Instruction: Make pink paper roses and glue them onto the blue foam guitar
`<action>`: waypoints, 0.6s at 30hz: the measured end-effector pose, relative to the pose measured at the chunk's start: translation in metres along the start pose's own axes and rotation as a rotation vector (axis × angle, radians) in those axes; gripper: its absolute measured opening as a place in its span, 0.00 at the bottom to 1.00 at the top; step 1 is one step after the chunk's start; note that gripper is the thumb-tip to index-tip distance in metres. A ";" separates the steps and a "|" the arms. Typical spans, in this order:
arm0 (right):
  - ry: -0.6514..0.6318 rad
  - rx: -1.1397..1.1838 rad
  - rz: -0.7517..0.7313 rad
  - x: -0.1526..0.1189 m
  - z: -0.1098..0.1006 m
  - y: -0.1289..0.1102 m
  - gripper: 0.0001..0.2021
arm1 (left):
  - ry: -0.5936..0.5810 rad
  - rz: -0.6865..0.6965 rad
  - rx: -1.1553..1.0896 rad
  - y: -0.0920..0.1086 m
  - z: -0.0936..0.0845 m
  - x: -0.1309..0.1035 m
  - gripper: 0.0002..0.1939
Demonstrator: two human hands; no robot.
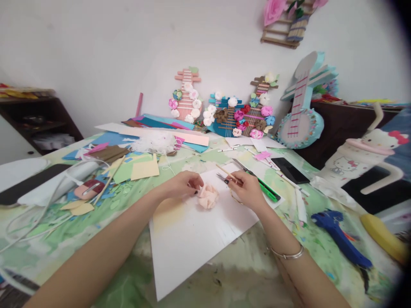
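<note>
A peach crepe-paper flower (208, 197) rests on a white sheet (192, 244) in front of me. My left hand (184, 185) is closed at the flower's left side, its fingertips pinching the upper left edge. To the right of the flower, my right hand (244, 188) is closed around tweezers (221, 176), whose metal tips point left, together with a thin wooden stick (222, 169). A green utility knife (269, 190) and scissors-like dark blade (239, 164) lie just beyond my right hand.
A blue glue gun (342, 239) lies at right, near a Hello Kitty tumbler (353, 158) and a phone (290, 170). Paper scraps (144, 167), a power strip (58, 182) and cords crowd the left. Flower-decorated craft instruments (224, 113) lean on the wall behind.
</note>
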State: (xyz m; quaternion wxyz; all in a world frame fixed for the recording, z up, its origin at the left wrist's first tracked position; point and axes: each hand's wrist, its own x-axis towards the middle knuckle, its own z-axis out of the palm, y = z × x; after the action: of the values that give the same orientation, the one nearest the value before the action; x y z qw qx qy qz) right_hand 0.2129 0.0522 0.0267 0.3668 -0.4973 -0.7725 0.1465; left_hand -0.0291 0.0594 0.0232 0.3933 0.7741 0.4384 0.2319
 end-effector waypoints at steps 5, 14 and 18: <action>-0.073 0.234 -0.008 -0.001 0.002 -0.002 0.13 | 0.039 0.268 -0.087 0.008 0.010 0.002 0.08; -0.302 0.462 0.165 -0.005 0.004 -0.008 0.13 | 0.172 0.504 -0.226 0.023 0.030 0.009 0.04; -0.328 0.568 0.133 -0.005 0.003 -0.013 0.10 | 0.224 0.443 -0.393 0.027 0.031 0.009 0.01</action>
State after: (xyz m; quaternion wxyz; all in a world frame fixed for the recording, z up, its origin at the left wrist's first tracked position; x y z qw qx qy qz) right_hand 0.2030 0.0420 0.0303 0.3513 -0.3943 -0.7154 0.4576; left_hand 0.0106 0.0460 0.0274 0.4246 0.7296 0.2466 0.4760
